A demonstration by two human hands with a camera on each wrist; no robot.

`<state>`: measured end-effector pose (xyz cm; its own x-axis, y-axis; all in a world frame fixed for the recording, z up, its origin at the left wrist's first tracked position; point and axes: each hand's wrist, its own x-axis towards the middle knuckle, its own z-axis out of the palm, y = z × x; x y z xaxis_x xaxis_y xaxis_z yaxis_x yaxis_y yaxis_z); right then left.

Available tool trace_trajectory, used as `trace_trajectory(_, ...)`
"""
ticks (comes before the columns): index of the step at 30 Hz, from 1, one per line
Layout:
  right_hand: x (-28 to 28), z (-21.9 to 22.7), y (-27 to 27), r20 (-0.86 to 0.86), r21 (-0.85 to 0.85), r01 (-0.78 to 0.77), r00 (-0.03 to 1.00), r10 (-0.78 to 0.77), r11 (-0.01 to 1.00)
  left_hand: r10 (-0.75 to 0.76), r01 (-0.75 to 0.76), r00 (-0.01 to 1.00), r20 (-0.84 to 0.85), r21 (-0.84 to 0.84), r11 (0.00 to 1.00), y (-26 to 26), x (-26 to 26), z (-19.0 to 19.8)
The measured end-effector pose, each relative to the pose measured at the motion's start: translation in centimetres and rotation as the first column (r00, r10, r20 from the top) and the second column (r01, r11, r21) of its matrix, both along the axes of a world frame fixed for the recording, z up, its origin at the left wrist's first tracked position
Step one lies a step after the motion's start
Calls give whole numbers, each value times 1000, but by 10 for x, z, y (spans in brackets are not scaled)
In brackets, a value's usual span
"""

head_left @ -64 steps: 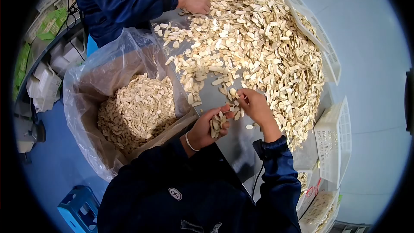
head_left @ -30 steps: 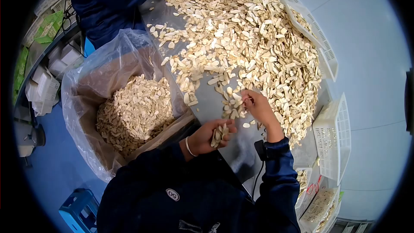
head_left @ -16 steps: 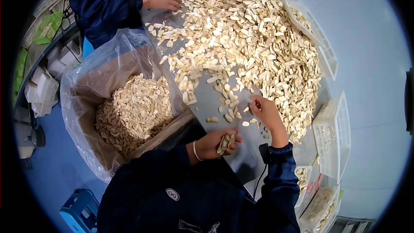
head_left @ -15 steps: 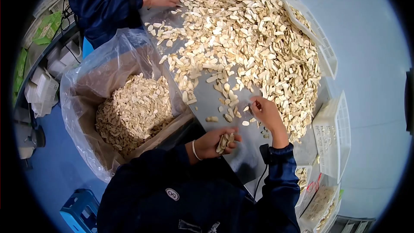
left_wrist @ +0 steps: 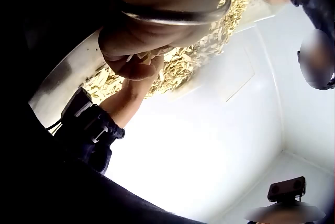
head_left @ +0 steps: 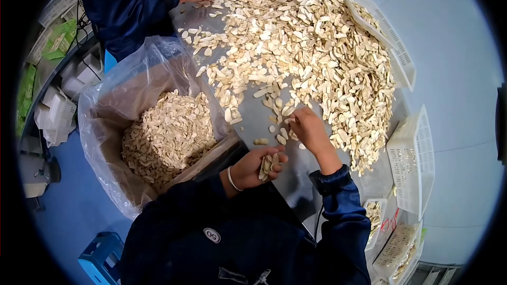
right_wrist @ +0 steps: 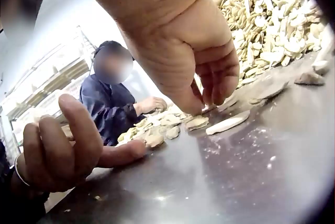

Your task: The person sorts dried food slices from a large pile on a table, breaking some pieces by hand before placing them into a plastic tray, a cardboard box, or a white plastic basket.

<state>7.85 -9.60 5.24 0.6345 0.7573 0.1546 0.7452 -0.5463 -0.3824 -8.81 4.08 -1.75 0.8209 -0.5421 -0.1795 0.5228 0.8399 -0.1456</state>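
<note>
R hand (head_left: pixel 311 131): fingertips bunched, down at loose pale dried slices (head_left: pixel 282 138) on metal tbl (head_left: pixel 252 117), by edge of big heap (head_left: pixel 338 58); can't tell if pinching one. Vs prev. frame it's shifted twd the plastic liner bag (head_left: pixel 97 148), nearer L hand (head_left: pixel 248 170), which still grips its bunch of slices (head_left: pixel 269 167) in curled fingers. Oval badge (head_left: pixel 212 235) on navy jacket (head_left: pixel 174 221) reads "50", upside-down in head view.

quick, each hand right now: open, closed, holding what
Left hand: holding a small bunch of pale slices.
Right hand: curled; can't tell whether it grips anything.
</note>
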Motion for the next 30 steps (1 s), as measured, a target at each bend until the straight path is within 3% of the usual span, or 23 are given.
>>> trace_trajectory(3,1,6,-7,-40,-105,51,998,-56,993,0,0,1000,8,-19,1000,0,0,2)
trace_trajectory(6,-3,6,-7,-88,-9,130,988,-130,991,11,-11,1000,12,7,1000,-2,0,5)
trace_trajectory(12,-22,26,1,-337,49,102,938,-80,994,12,-12,1000,7,49,999,-3,-1,2)
trace_trajectory(15,-15,19,-5,-216,30,52,975,-45,998,15,-16,1000,23,39,999,-4,0,3)
trace_trajectory(18,-8,7,-11,41,45,23,999,-25,999,12,-13,999,33,17,1000,-4,0,6)
trace_trajectory(24,-19,13,-10,-166,-60,101,980,-109,993,0,-1,998,58,10,1000,-6,0,6)
trace_trajectory(27,-21,10,-8,-155,-94,103,981,-117,990,-2,1,998,65,24,1000,-5,0,6)
trace_trajectory(30,-18,-3,-10,33,-43,89,996,-88,995,-3,0,998,70,39,999,-4,-1,7)
